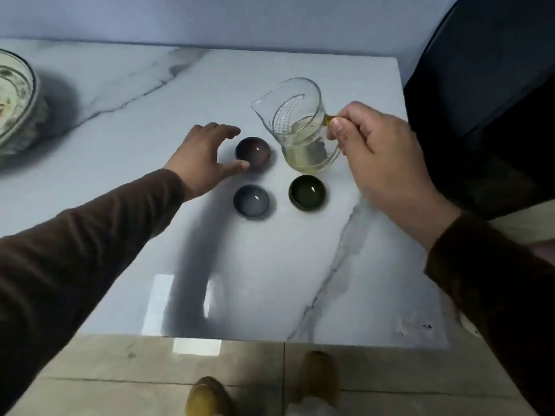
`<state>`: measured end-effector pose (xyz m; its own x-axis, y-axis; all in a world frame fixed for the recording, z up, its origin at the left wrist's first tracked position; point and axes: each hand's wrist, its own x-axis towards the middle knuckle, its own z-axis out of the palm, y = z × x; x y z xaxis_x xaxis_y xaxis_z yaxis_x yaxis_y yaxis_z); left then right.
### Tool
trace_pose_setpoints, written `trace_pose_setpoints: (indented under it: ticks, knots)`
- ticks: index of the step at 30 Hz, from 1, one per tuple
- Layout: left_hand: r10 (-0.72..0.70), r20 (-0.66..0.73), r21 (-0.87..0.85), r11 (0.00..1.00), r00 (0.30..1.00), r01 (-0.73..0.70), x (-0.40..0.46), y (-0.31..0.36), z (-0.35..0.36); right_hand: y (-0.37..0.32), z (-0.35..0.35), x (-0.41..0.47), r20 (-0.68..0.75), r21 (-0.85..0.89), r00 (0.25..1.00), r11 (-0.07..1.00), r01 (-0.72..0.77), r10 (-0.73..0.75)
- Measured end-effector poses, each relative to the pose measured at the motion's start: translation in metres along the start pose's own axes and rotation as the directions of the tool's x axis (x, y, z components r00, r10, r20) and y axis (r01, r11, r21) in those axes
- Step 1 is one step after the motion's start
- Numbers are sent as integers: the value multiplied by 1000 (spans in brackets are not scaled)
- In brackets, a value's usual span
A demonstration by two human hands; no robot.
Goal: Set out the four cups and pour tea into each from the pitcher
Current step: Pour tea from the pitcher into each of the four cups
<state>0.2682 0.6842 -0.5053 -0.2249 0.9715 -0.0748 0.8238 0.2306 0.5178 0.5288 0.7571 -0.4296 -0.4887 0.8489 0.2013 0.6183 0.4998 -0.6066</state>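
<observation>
Three small dark cups stand on the marble table (270,280): a purplish cup (253,151) at the back left, a grey-blue cup (251,201) in front of it and a dark green cup (307,191) to the right. A glass pitcher (300,127) with pale yellow tea and a perforated strainer hangs behind the green cup, spout to the left. My right hand (381,154) grips its handle. My left hand (207,154) is open, thumb and fingers curved around the left side of the purplish cup; whether they touch it is unclear. A fourth cup is not visible.
A large patterned glass bowl (15,100) sits at the table's far left edge. A dark chair or sofa (480,85) stands beyond the table's right side. The near table edge lies above a tiled floor, where my yellow-brown shoes (207,397) show.
</observation>
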Motion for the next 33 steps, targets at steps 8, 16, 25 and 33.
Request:
trace_pose_setpoints:
  ticks: [8, 16, 25, 33]
  knots:
    - [109, -44, -23, 994, 993, -110, 20, -13, 17, 17, 17, 14, -57, -33, 991, 993, 117, -119]
    - [76, -32, -87, 993, 997, -78, 21, -24, 23, 15, 19, 16, -62, -126, 984, 979, 161, -170]
    - [-46, -56, -247, 969, 997, 31, 18, -16, 36, 1, 3, 21, 8, -276, 977, 938, 207, -213]
    - [-99, -70, -299, 951, 993, 74, 18, -14, 41, -5, 2, 36, 90, -399, 962, 876, 272, -257]
